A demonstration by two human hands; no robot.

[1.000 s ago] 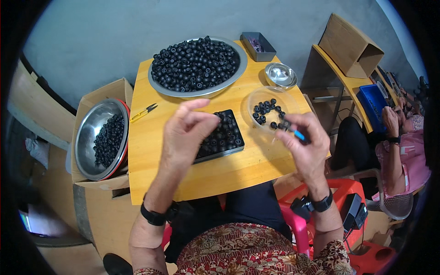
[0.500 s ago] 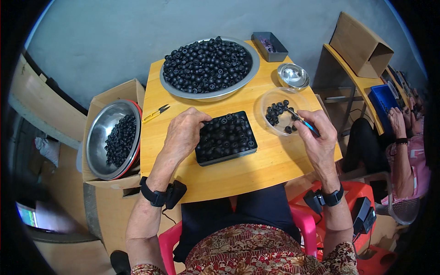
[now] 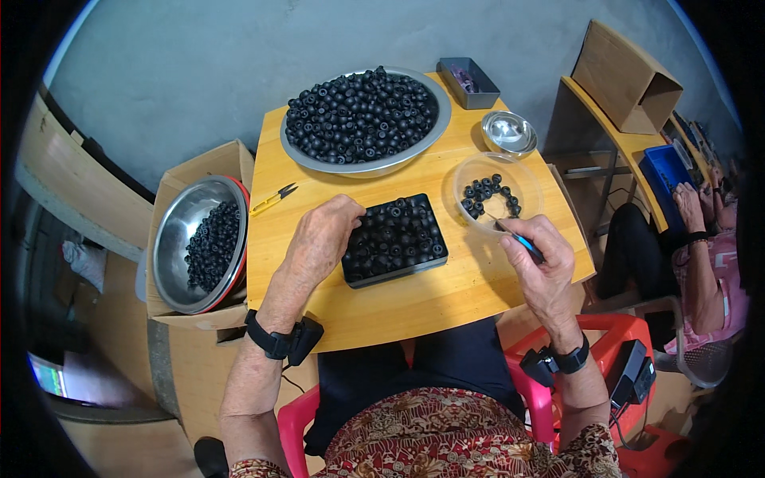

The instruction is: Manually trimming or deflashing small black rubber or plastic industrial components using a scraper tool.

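Observation:
A slim pointed tool [image 3: 522,243] with a blue and black handle is gripped in my right hand [image 3: 543,263]. Its thin tip reaches over the near rim of a clear plastic bowl [image 3: 535,187], where several small black round parts [image 3: 483,190] with holes lie. My left hand [image 3: 323,237] rests at the left edge of a black rectangular tray [image 3: 398,276], fingers curled together; whatever they may pinch is hidden. More of the black parts [image 3: 394,239] fill this tray.
Behind the tray stands a large metal basin [image 3: 434,131] heaped with black parts. Yellow thread snips [image 3: 272,199], a small steel bowl [image 3: 510,134] and a grey box [image 3: 482,97] share the table [image 3: 366,319]. Another basin [image 3: 171,255] sits left in a carton. A co-worker's hand [image 3: 687,205] touches a blue bin.
My right hand has moved a little toward me, drawing the tool's tip back to the clear bowl's near side. Some parts in that bowl have shifted. My left hand has barely moved.

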